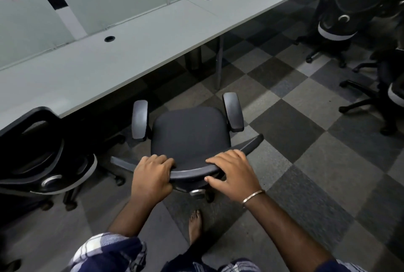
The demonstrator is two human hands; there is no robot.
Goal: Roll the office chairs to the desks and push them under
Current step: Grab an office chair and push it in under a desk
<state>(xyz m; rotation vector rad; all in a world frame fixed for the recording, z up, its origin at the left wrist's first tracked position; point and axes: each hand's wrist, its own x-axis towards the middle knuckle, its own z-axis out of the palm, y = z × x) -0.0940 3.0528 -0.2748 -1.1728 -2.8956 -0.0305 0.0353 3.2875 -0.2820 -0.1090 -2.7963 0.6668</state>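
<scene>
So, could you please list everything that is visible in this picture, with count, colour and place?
held chair: one, black seat, grey armrests, centre, in front of the desk, not yet under it
desk: one long run, pale grey, upper left to upper right
cable holes: three, black, along the desk top
divider panels: several, frosted pale, behind the desk
chair at left: one, black with grey trim, against the desk edge
chairs at right: at least two, black, away from the desk
floor: checkered grey and dark carpet tiles
bangle: one, metal, right wrist
bare foot: one, bottom centre
left hand: grips the chair's backrest
right hand: grips the backrest
</scene>
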